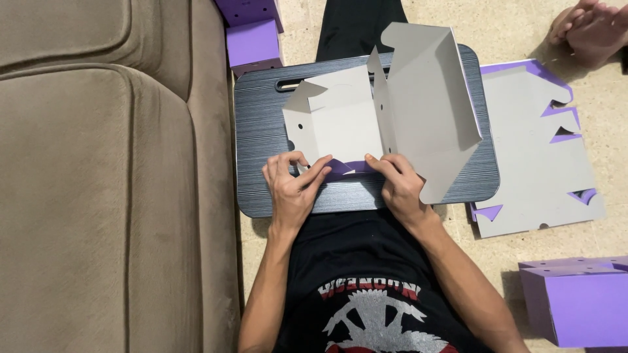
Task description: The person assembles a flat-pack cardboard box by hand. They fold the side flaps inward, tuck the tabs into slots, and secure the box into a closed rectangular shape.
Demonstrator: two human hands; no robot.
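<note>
A flat grey cardboard box blank [366, 111], purple on its outer side, lies partly folded on a dark lap tray [258, 131]. Its right panel [432, 104] stands up at an angle. My left hand [294, 186] pinches the blank's near edge, fingers pressing a small purple flap [347, 168]. My right hand [396, 183] holds the same near edge just to the right, thumb and fingers on the fold.
A beige sofa [98, 176] fills the left side. Another unfolded grey blank [536, 150] lies on the tiled floor at right. Assembled purple boxes sit at lower right [575, 301] and top centre [252, 39]. Another person's foot [592, 29] is at top right.
</note>
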